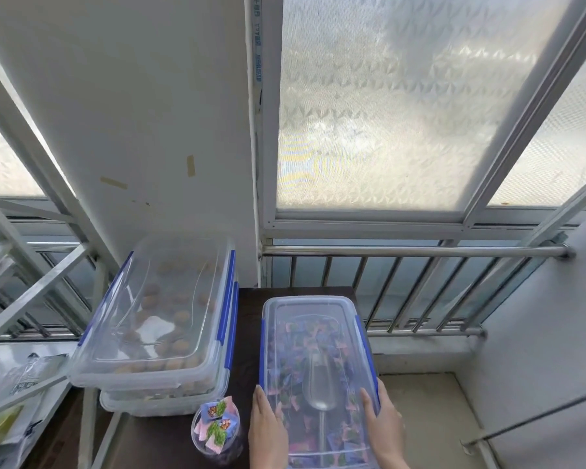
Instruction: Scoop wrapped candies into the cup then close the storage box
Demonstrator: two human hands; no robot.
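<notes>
A clear storage box [315, 309] with blue side latches sits on the dark table, its lid laid on top. Through the lid I see wrapped candies [295, 336] and a clear scoop [320, 384] lying on them. My left hand [266, 431] lies flat along the lid's left edge. My right hand [384, 424] rests on the lid's right edge, fingers straight. A clear cup [215, 431] with several wrapped candies stands just left of my left hand.
Two stacked clear boxes [153, 319] holding round brown items stand to the left, the top lid tilted. A metal railing [416, 286] and frosted windows lie behind the table. A white rack [31, 299] with bags is at far left.
</notes>
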